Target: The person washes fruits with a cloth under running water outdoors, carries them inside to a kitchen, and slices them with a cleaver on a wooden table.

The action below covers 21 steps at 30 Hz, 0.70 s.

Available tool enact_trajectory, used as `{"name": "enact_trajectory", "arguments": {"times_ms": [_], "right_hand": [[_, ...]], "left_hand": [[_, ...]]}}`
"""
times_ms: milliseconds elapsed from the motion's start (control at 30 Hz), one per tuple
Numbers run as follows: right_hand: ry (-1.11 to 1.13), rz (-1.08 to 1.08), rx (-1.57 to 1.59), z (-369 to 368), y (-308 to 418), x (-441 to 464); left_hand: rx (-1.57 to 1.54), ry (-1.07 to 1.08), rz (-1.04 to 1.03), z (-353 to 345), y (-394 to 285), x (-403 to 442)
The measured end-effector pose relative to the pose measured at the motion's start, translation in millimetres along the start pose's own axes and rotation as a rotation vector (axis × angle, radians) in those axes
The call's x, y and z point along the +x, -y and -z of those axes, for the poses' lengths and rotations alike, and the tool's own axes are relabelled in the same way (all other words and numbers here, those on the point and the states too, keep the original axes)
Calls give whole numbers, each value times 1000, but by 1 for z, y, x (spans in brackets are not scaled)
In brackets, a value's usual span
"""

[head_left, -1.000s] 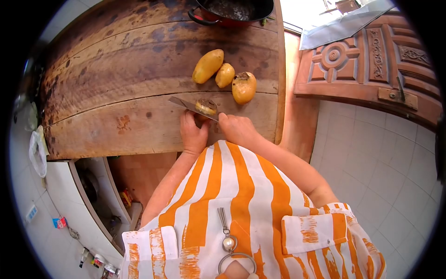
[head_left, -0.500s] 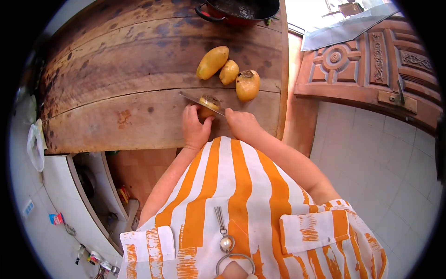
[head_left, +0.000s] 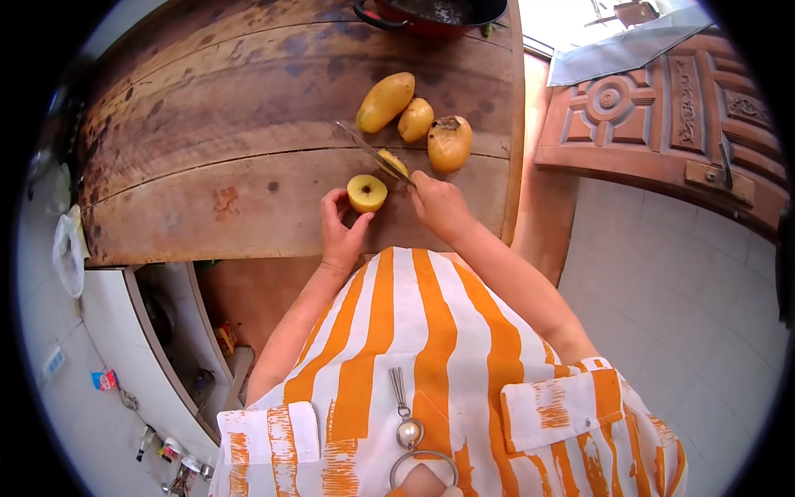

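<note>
My left hand [head_left: 339,228] steadies a cut yellow potato [head_left: 367,194], thumb and fingers at its sides. The pale cut face looks up and has a dark hole in its middle. In my right hand [head_left: 439,203] is a knife [head_left: 364,146], gripped by its handle, which the fingers mostly hide. The blade slants up and to the left, just beyond the potato. Against the blade lies a sliced-off end piece [head_left: 393,161]. Farther back rest a long potato [head_left: 386,101], a small one [head_left: 416,121] and a wider one [head_left: 450,145] with a dark, damaged top.
The wooden table [head_left: 190,149] is stained and has seams between its planks. A dark pan [head_left: 439,15] with a red outside stands at the far edge. Right of the table is a carved wooden door [head_left: 646,108]. An open cabinet [head_left: 178,331] is at the lower left.
The knife has passed through the potato and moved away to the upper right, carrying the cut end with it. The pale cut face now shows in my left hand.
</note>
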State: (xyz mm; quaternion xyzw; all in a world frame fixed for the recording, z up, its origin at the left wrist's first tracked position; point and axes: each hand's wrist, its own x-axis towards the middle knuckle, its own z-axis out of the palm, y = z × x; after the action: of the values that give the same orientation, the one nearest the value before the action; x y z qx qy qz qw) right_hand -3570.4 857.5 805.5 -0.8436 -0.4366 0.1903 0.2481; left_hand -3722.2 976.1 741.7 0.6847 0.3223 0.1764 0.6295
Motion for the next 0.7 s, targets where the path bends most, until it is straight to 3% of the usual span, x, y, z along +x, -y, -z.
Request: {"name": "enact_trajectory", "arguments": {"times_ms": [267, 333, 433, 533, 700], "right_hand": [[15, 84, -118, 16, 14, -34], [44, 82, -133, 13, 15, -36], [1, 127, -95, 8, 17, -33], [-35, 160, -37, -1, 19, -29], [-65, 174, -37, -15, 22, -21]], "left_hand": [[62, -2, 24, -8, 4, 12], [-265, 129, 169, -4, 1, 18], [-415, 261, 347, 16, -12, 25], [-235, 194, 355, 21, -13, 25], [-370, 60, 354, 10, -28, 19]]}}
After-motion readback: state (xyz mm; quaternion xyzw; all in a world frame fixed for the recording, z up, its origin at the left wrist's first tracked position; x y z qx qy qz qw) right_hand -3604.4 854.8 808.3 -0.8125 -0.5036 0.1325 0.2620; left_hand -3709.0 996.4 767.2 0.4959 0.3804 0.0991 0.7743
